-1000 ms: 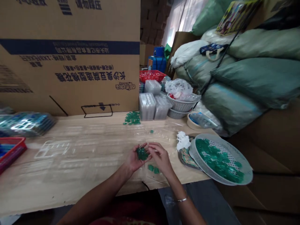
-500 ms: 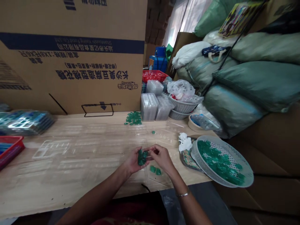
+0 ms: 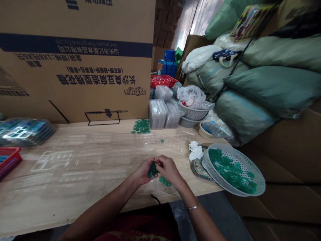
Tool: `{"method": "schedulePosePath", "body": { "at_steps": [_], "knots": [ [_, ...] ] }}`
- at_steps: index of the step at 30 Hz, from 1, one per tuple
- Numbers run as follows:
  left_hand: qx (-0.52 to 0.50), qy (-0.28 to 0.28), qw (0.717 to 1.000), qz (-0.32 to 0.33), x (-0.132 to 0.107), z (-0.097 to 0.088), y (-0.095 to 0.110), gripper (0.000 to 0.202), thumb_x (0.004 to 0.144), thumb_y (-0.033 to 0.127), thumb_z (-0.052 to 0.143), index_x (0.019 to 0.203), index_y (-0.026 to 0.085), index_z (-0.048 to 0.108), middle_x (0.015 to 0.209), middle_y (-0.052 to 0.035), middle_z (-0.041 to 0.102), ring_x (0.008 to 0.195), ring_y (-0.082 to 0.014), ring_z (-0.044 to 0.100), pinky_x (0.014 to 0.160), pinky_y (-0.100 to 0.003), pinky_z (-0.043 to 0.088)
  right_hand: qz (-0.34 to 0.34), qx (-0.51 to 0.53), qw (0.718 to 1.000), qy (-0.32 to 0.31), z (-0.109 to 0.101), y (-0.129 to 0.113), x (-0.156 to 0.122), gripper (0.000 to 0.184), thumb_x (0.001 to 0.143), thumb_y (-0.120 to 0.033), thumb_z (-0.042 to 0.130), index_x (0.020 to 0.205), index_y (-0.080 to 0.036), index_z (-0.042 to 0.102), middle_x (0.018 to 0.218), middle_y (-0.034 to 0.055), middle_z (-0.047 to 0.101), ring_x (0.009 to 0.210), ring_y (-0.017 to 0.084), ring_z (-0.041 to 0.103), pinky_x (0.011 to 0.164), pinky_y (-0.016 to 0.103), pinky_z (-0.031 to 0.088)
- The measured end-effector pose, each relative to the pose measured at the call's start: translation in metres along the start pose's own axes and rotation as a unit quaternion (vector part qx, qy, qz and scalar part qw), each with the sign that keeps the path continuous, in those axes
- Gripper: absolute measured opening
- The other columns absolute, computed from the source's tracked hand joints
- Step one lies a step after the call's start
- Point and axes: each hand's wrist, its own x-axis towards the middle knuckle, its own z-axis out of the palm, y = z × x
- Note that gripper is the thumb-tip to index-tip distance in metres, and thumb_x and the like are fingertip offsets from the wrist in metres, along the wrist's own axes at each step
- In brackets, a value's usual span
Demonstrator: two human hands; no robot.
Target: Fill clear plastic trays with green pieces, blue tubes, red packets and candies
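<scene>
My left hand [image 3: 144, 172] is closed around a small bunch of shiny green packets [image 3: 151, 170] above the table. Against the right side of that bunch, my right hand [image 3: 168, 169] pinches with thumb and fingers; what lies between its fingertips is hidden. A few more green packets [image 3: 165, 181] lie on the table just below my right hand. One single green packet [image 3: 162, 141] rests farther back on the clear plastic trays [image 3: 110, 150], which are spread over the tabletop.
At right, a white perforated basket [image 3: 209, 175] of green packets overhangs the table edge. Green packets [image 3: 141, 126] are heaped before a large carton [image 3: 100, 67]. Stacked clear boxes [image 3: 157, 113] stand beside them. A red tray [image 3: 15, 155] and filled packs [image 3: 27, 130] sit left.
My right hand has moved slightly left, its fingers now against the green packets in my left hand. The whole view has shifted slightly.
</scene>
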Motion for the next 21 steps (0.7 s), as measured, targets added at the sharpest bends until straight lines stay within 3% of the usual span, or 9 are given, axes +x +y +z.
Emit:
{"method": "schedulePosePath", "body": {
  "at_steps": [4,8,14,18,21],
  "knots": [
    [0.009,-0.004,1.0,0.006,0.001,-0.007,0.001,0.028,0.082,0.039,0.051,0.074,0.013,0.058,0.064,-0.0026,0.063,0.05,-0.0109,0.058,0.037,-0.017,0.03,0.073,0.11,0.989,0.059,0.003,0.011,0.002,0.013,0.07,-0.022,0.056,0.078,-0.019,0.065,0.061,-0.0019,0.06,0.055,0.012,0.053,0.052,0.023,0.042],
    [0.092,-0.005,0.995,0.026,-0.004,-0.012,0.005,0.028,0.071,0.038,0.065,0.075,0.011,0.061,0.062,-0.0027,0.062,0.049,-0.0087,0.055,0.038,-0.017,0.027,0.061,0.129,0.987,0.076,-0.001,0.016,-0.003,0.013,0.067,-0.024,0.057,0.076,-0.018,0.065,0.063,-0.0014,0.061,0.057,0.012,0.052,0.054,0.023,0.041],
    [0.165,-0.02,0.986,0.032,-0.007,-0.001,0.003,0.033,0.056,0.038,0.076,0.068,0.011,0.062,0.059,-0.0009,0.059,0.049,-0.0074,0.051,0.042,-0.018,0.026,0.057,0.108,0.989,0.084,-0.004,0.012,-0.017,0.014,0.067,-0.02,0.056,0.077,-0.019,0.065,0.062,-0.0023,0.061,0.057,0.012,0.052,0.056,0.023,0.041],
    [0.219,0.007,0.972,0.09,-0.005,0.004,-0.003,0.029,0.055,0.037,0.074,0.061,0.012,0.058,0.053,0.0015,0.055,0.044,-0.006,0.045,0.041,-0.019,0.025,0.079,0.083,0.99,0.087,-0.008,0.011,-0.024,0.013,0.064,-0.018,0.056,0.073,-0.019,0.066,0.063,-0.0019,0.06,0.058,0.012,0.052,0.056,0.023,0.041],
    [0.249,0.025,0.959,0.135,-0.004,0.005,-0.006,0.028,0.058,0.037,0.07,0.058,0.014,0.055,0.049,0.0032,0.052,0.04,-0.0052,0.04,0.041,-0.02,0.025,0.125,0.156,0.976,0.086,-0.008,0.013,-0.026,0.012,0.062,-0.019,0.058,0.07,-0.02,0.066,0.062,-0.0021,0.059,0.059,0.013,0.052,0.056,0.024,0.042]
  ]
}}
